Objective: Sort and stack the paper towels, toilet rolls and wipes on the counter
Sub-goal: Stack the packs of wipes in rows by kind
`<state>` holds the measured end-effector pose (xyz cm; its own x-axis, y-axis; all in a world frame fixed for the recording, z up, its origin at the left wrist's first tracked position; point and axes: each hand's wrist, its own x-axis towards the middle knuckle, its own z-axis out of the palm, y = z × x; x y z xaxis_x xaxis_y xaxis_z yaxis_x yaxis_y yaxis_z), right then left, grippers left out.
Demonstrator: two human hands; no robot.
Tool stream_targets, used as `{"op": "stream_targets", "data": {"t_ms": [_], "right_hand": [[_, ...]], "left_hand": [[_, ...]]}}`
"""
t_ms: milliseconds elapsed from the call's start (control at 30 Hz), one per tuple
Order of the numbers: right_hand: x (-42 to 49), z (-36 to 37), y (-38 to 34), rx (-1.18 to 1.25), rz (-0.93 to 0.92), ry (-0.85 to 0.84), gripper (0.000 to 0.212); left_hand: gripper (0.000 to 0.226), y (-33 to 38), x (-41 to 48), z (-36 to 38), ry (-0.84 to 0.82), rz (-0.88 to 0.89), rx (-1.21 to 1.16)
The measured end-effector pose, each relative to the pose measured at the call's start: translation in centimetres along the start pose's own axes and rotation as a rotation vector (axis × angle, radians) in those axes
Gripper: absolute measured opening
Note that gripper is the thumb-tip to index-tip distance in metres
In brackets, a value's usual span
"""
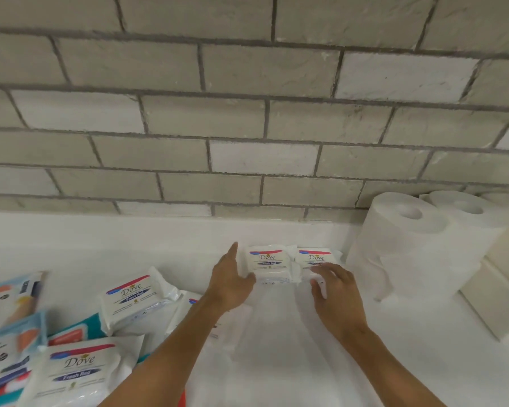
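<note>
By wall [247, 127]: flat left hand [232, 279] touches left pack [266, 263]; relaxed right hand [337, 289] rests on right pack [315, 257].

Bare counter [159, 248] left; paper towel rolls [400, 245] block right.

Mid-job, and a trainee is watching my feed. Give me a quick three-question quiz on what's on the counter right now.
1. True or false: the left Dove pack and the right Dove pack lie side by side at the foot of the tiled wall.
2. What stands just right of the right Dove pack? A) a bottle B) paper towel rolls C) a bucket
3. Fill in: the left hand, fingers straight, is at the ___ edge of the left Dove pack.

Key: 1 true; 2 B; 3 left.
</note>
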<state>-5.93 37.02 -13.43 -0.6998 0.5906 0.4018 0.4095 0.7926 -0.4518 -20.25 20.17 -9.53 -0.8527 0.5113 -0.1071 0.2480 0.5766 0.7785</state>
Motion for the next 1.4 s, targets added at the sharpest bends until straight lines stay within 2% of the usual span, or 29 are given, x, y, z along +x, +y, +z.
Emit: {"op": "stream_targets", "data": {"t_ms": [100, 167, 300, 400, 467, 600, 700, 867, 967, 1100, 1200, 1300, 1400], "right_hand": [[-1.3, -0.8, -4.0, 0.178, -0.078, -0.051, 0.018], [-2.2, -0.9, -7.0, 0.269, -0.154, -0.133, 0.021], [-4.1, 0.2, -12.3, 0.256, -0.249, -0.448, 0.062], [-5.0, 1.6, -15.2, 0.149, -0.199, -0.639, 0.092], [-5.4, 2.6, -16.2, 0.099, -0.145, -0.691, 0.102], [-5.8, 3.0, -16.7, 0.028, -0.055, -0.669, 0.096], [-6.7, 2.8, -17.0, -0.011, -0.012, -0.635, 0.092], [-9.0, 2.3, -17.2, 0.135, 0.089, -0.481, 0.082], [-9.6, 1.0, -17.7, 0.197, 0.096, -0.332, 0.08], [-9.8, -1.5, -20.3, 0.293, -0.002, -0.238, 0.086], [-10.6, -3.2, -22.8, 0.348, -0.147, -0.271, 0.086], [-11.5, -4.0, -24.3, 0.36, -0.311, -0.318, 0.09], [-12.3, -3.9, -24.4, 0.371, -0.367, -0.339, 0.09]], "left_hand": [[0.065, -1.1, -1.9, -2.4, 0.083, -0.006, -0.108], [0.053, -2.1, -3.4, -4.1, 0.135, 0.01, -0.161], [0.035, -3.9, -6.8, -7.2, 0.185, 0.016, -0.205], [0.03, -4.8, -9.3, -9.0, 0.206, 0.003, -0.213], [0.029, -5.5, -10.9, -9.6, 0.202, -0.034, -0.24], [0.028, -6.7, -13.6, -11.2, 0.197, -0.038, -0.281], [0.026, -7.9, -14.9, -11.9, 0.229, -0.043, -0.402], [0.023, -8.9, -16.5, -12.5, 0.235, -0.056, -0.453], [0.02, -8.6, -16.9, -13.0, 0.247, -0.053, -0.532], [0.027, -7.6, -16.6, -14.2, 0.201, -0.093, -0.613], [0.044, -6.8, -16.2, -15.5, 0.034, -0.154, -0.717], [0.034, -6.2, -16.8, -16.6, -0.162, -0.166, -0.727], [0.032, -6.6, -17.3, -17.3, -0.186, -0.165, -0.715]]}}
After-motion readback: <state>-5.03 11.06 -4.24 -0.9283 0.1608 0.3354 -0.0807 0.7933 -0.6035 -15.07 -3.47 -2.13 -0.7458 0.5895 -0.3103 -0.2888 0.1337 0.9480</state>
